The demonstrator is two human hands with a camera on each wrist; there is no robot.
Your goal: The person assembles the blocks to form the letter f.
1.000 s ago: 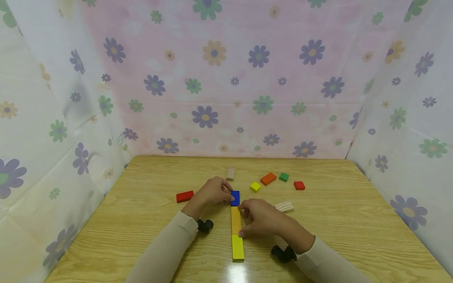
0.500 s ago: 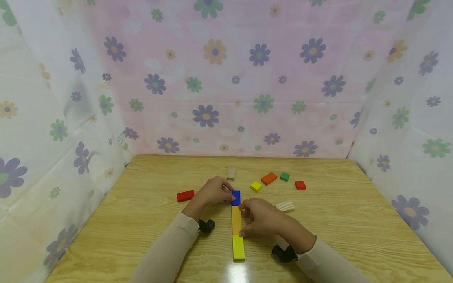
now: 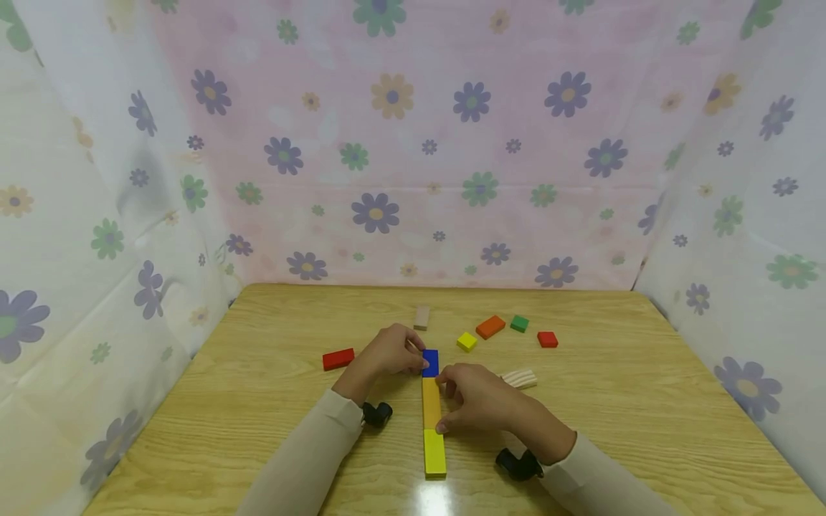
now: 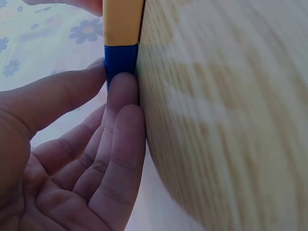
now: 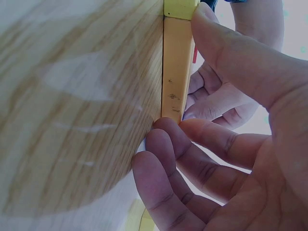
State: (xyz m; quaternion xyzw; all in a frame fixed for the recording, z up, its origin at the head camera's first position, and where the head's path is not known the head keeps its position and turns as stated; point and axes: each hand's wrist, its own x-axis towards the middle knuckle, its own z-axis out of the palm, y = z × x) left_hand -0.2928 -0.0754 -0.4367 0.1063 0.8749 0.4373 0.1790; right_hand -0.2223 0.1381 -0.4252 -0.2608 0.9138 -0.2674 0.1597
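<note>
Three blocks lie end to end in a straight row on the table: a blue block [image 3: 430,362] at the far end, an orange-yellow block [image 3: 431,403] in the middle and a bright yellow block [image 3: 435,453] nearest me. From the left side, my left hand [image 3: 395,351] holds the blue block [image 4: 118,57], thumb and fingertips against it. My right hand [image 3: 480,398] holds the middle block [image 5: 175,67] from the right, its thumb by the yellow joint and its fingertips near the blue joint. The right fingers partly hide that far joint in the right wrist view.
Left of the hands lies a red block [image 3: 338,359]. Behind them are a plain wooden block [image 3: 421,317], a yellow block [image 3: 467,342], an orange block [image 3: 490,327], a green block [image 3: 519,323] and a red piece [image 3: 547,339]. A striped pale piece [image 3: 520,378] sits behind my right hand.
</note>
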